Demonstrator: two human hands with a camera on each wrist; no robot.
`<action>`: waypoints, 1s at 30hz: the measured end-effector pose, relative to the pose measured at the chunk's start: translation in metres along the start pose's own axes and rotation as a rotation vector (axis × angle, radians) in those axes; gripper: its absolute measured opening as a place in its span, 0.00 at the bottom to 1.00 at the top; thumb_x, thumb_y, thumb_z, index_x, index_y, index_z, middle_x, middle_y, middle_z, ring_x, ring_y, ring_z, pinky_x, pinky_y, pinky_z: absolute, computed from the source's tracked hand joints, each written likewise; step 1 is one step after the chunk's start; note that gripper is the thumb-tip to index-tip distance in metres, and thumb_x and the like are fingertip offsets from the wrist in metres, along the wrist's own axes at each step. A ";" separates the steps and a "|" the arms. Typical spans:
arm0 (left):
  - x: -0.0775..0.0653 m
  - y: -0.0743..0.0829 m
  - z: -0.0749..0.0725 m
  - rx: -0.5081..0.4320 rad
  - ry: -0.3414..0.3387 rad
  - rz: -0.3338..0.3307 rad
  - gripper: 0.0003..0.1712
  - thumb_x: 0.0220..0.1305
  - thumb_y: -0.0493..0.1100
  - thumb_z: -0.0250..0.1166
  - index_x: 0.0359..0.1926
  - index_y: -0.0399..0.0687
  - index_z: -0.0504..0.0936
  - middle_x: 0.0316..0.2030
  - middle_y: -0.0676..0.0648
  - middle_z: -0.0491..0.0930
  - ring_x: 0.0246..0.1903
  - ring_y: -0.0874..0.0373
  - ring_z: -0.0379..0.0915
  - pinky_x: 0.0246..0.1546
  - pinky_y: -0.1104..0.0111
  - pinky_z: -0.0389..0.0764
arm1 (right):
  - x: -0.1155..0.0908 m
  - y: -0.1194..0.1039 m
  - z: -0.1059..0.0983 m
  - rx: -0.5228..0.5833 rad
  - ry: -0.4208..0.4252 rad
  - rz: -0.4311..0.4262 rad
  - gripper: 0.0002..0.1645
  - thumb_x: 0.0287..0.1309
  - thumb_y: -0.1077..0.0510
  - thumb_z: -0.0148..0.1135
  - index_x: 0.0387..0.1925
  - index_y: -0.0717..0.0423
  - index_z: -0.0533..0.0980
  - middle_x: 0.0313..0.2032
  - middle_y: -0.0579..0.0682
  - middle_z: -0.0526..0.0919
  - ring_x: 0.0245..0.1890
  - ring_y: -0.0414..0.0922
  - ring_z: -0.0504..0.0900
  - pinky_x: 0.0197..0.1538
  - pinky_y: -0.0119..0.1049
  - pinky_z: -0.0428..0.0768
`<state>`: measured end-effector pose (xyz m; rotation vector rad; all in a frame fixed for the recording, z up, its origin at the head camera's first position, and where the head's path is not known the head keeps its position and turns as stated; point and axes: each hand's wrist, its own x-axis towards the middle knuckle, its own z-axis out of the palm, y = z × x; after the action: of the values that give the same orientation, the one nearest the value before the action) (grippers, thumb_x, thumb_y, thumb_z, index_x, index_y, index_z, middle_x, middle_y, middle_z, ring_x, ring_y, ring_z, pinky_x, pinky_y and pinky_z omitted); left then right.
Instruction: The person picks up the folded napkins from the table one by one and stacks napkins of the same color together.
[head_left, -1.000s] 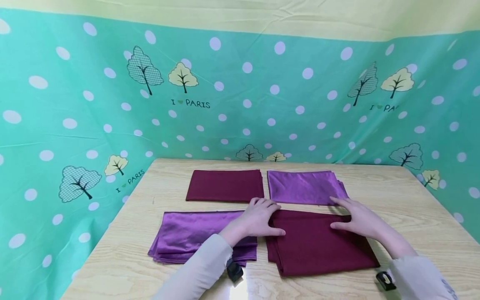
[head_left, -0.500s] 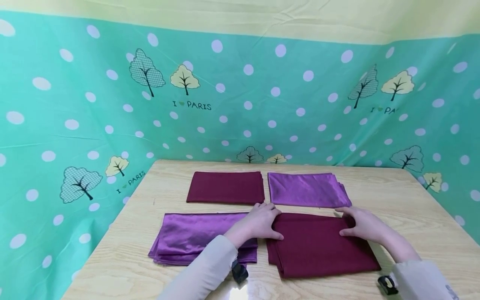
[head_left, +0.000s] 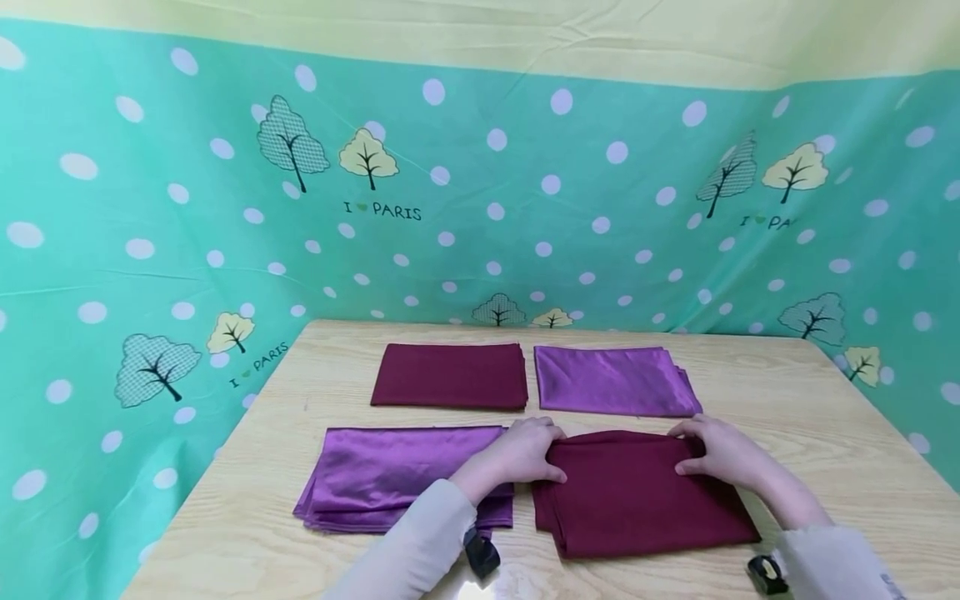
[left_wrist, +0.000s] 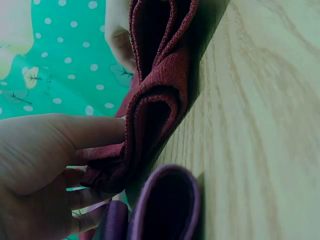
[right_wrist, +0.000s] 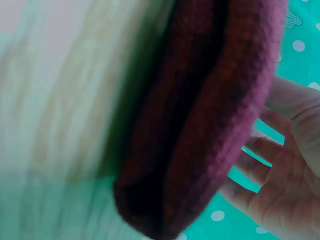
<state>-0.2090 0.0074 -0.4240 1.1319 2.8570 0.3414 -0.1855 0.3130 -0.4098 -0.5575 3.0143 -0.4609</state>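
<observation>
A folded maroon cloth (head_left: 645,504) lies at the front right of the table, its far edge slightly raised between my hands. My left hand (head_left: 521,454) pinches its far left corner, thumb on top and fingers over the far edge. At the far right corner, my right hand (head_left: 723,454) grips the cloth in the same way. Loose folded layers of the maroon cloth (left_wrist: 155,100) show in the left wrist view, with my left thumb against them. In the right wrist view, the thick maroon fold (right_wrist: 200,130) partly hides the fingers of my right hand (right_wrist: 287,185).
A folded shiny purple cloth (head_left: 397,475) lies front left, partly under my left forearm. Behind are another folded maroon cloth (head_left: 450,375) and a second purple cloth (head_left: 615,382). A green dotted curtain (head_left: 487,183) hangs behind the wooden table (head_left: 247,500).
My right hand has drawn slightly nearer and closed on the far right corner. The maroon cloth's far edge has bunched up a little between my hands.
</observation>
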 end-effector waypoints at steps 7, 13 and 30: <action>-0.002 -0.002 0.004 -0.037 0.035 -0.021 0.24 0.47 0.55 0.69 0.45 0.51 0.80 0.38 0.55 0.78 0.42 0.60 0.73 0.42 0.68 0.70 | 0.003 -0.002 0.004 0.026 -0.010 0.013 0.23 0.36 0.51 0.73 0.37 0.55 0.77 0.38 0.53 0.76 0.38 0.50 0.76 0.41 0.48 0.73; -0.002 -0.003 0.006 -0.071 0.091 -0.041 0.12 0.52 0.48 0.67 0.38 0.51 0.83 0.32 0.55 0.80 0.36 0.62 0.76 0.39 0.71 0.72 | 0.006 -0.005 0.004 0.029 -0.006 0.008 0.22 0.36 0.51 0.73 0.36 0.55 0.77 0.36 0.52 0.76 0.38 0.51 0.75 0.41 0.48 0.73; -0.002 -0.001 0.004 -0.142 0.101 -0.039 0.09 0.53 0.47 0.66 0.33 0.48 0.83 0.29 0.54 0.80 0.33 0.64 0.75 0.38 0.75 0.72 | -0.001 0.001 -0.001 0.152 -0.058 0.072 0.13 0.41 0.53 0.70 0.28 0.53 0.77 0.29 0.44 0.77 0.31 0.41 0.70 0.34 0.37 0.69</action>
<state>-0.2078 0.0065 -0.4279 1.0618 2.8806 0.6050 -0.1851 0.3149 -0.4096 -0.4422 2.9012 -0.6504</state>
